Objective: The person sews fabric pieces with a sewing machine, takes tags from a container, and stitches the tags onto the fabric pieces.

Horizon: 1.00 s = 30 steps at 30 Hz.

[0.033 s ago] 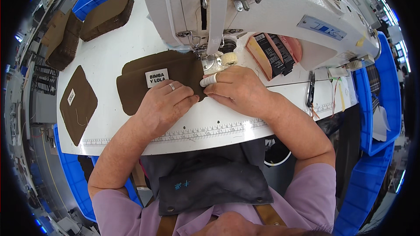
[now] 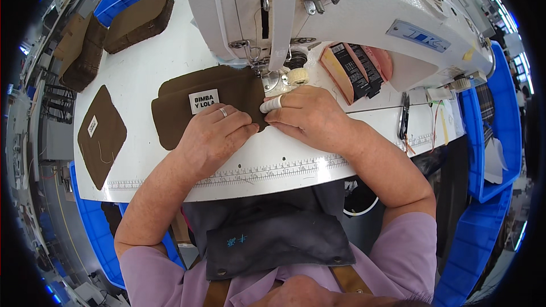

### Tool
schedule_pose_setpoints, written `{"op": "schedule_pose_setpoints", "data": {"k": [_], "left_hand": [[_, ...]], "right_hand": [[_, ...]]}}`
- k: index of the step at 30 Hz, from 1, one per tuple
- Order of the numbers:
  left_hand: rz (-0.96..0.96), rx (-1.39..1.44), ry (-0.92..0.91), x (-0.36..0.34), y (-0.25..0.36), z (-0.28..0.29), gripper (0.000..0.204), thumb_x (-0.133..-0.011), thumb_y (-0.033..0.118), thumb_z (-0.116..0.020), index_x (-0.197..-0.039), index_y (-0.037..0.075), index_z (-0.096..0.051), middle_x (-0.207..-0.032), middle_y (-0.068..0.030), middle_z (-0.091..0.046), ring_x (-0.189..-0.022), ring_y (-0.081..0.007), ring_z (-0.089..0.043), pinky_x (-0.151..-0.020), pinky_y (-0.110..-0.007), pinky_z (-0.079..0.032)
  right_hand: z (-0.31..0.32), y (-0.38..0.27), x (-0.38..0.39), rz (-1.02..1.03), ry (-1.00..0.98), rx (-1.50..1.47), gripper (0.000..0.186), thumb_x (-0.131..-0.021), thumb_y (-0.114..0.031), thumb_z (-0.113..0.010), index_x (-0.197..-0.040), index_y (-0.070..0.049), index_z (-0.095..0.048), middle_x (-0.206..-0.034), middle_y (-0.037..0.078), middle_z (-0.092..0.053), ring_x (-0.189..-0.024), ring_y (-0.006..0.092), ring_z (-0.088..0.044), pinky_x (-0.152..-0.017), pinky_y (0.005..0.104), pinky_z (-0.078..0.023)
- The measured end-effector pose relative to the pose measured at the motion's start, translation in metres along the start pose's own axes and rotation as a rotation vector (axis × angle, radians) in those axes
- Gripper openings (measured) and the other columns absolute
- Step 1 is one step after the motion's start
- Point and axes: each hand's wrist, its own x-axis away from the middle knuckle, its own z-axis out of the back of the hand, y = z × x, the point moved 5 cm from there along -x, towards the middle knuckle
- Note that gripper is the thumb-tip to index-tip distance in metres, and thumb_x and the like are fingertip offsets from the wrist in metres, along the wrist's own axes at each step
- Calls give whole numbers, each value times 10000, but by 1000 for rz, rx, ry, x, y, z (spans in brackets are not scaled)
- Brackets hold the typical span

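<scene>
A brown fabric panel with a white printed label lies on the white sewing table, its far right part by the needle area of a white sewing machine. My left hand rests on the panel's near side below the label, fingers bent and closed at its near edge. A ring is on one finger. My right hand, with white tape around a finger, pinches the panel's right edge. Both fingertips are close together at the near right corner. The needle's contact with the fabric is too small to make out.
Another labelled brown piece with loose thread lies at the left. Stacks of brown pieces stand at the far left. Under the machine arm sit pink and black scraps; thread snips lie at the right. Blue bins flank the table.
</scene>
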Motion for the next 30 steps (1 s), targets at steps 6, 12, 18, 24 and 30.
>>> {"op": "schedule_pose_setpoints", "data": {"k": [6, 12, 18, 24, 30], "left_hand": [[84, -1, -19, -6, -1, 4, 211, -749, 42, -796, -951, 60, -741, -920, -28, -665, -812, -208, -679, -692, -353, -566], [143, 22, -127, -10, 1, 9, 160, -773, 59, -789, -927, 56, -747, -920, -27, -678, -809, -208, -683, -679, -335, -564], [154, 35, -150, -10, -8, 2, 75, -770, 36, -787, -829, 61, -748, -877, -12, -682, -857, -188, -692, -690, -358, -576], [116, 180, -46, 0, -16, 3, 207, -777, -10, -736, -971, 54, -777, -1125, -41, -760, -1165, -234, -707, -940, -396, -605], [220, 315, -293, -1, -36, 0, 389, -833, -38, -661, -1187, 80, -773, -1292, -74, -729, -1271, -234, -658, -1133, -415, -514]], "right_hand": [[4, -5, -4, 40, 52, 15, 105, -792, -132, -787, -872, -83, -741, -774, 39, -611, -784, 253, -653, -681, 404, -538], [7, -9, -7, 37, 3, 42, 132, -761, -133, -789, -866, -68, -743, -804, 34, -607, -844, 226, -630, -696, 383, -524], [4, -11, -5, 40, -33, 31, 223, -740, -108, -827, -946, -70, -754, -881, 34, -658, -838, 242, -651, -703, 394, -537], [4, -10, -8, 9, -6, 24, 165, -754, -143, -805, -901, -87, -753, -812, 18, -617, -830, 227, -632, -730, 381, -502], [2, -5, -9, -60, -27, 60, 169, -771, -129, -800, -932, -94, -762, -836, 23, -634, -807, 234, -621, -709, 385, -475]]}}
